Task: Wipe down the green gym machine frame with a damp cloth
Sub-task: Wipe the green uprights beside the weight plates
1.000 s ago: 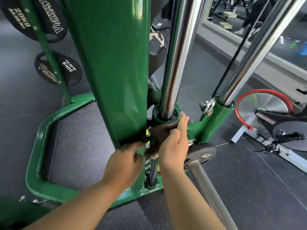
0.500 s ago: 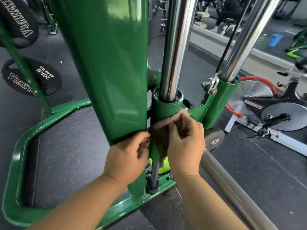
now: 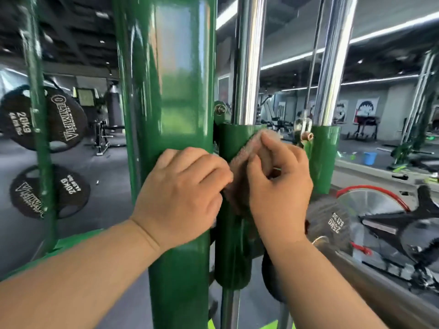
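- We hold the cloth [image 3: 240,167] flat against the near face of the green sleeve [image 3: 231,252] that rings the middle chrome rod [image 3: 247,55], just right of the wide green post [image 3: 171,91].
- Our right hand [image 3: 280,186] has a grasping grip. The thumb and fingertips pinch the upper right part of the cloth, close to the sleeve's top rim.
- Our left hand [image 3: 183,193] lies across the right edge of the wide post with its fingers curled. Its grip appears to pinch the cloth's left edge, though the fingertips are partly hidden.
- We judge the task to be under way but far from finished, because the cloth covers only the upper part of this one sleeve.
- The wide post shines, but we cannot tell from its gloss whether it has been wiped.
- As we read it, several parts are left to wipe:
  - the lower part of the sleeve, below the cloth;
  - the second sleeve [image 3: 324,157] to the right;
  - the thin green post [image 3: 38,115] at the far left, which carries the weight plates [image 3: 50,119];
  - the green base rail [image 3: 78,241] low on the left.
- The upper reaches of the frame run out of view, so we cannot say how they stand.
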A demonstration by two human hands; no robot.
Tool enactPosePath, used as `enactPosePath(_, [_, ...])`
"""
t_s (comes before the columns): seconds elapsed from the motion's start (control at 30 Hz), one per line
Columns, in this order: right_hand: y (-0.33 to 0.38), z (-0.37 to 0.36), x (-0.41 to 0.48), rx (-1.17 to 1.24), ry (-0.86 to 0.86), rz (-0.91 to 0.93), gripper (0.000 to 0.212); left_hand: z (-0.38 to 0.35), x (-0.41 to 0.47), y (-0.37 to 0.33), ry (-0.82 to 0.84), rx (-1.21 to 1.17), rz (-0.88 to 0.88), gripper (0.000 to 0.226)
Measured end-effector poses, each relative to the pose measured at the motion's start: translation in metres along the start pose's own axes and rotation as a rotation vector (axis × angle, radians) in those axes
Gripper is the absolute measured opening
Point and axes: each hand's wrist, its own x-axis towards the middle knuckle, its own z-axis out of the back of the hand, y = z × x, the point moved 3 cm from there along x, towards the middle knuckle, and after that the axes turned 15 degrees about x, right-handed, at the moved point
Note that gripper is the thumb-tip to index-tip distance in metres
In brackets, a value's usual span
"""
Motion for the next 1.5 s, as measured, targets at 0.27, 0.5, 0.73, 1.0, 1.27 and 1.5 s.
enactPosePath(0.27, [0.002,-0.003,-0.024,-0.18,0.243,0.163,0.035,-0.005,-0.004,-0.004,-0.07,0.153,0.031,0.019])
enactPosePath(0.5, [-0.012,-0.018,-0.028,-0.725,0.57,0.704,0.046,0.001,-0.002,-0.002,-0.16,0.131,0.161,0.022])
enactPosePath(0.73, [0.021,-0.013,0.039,-0.984,0.518,0.662,0.061,0.001,-0.003,-0.002,-0.196,0.117,0.195,0.023])
enactPosePath(1.0, [-0.027,-0.014,-0.049,-1.251,0.988,0.569,0.062,-0.001,-0.002,-0.004,-0.146,0.18,0.178,0.023])
enactPosePath(1.27, [-0.03,-0.027,-0.042,-0.475,0.245,0.265,0.077,-0.002,-0.003,-0.005,-0.132,0.194,0.168,0.025])
enactPosePath(1.5, [-0.039,-0.035,-0.045,-0.196,0.101,0.068,0.071,-0.003,-0.003,-0.005,-0.096,0.22,0.151,0.025])
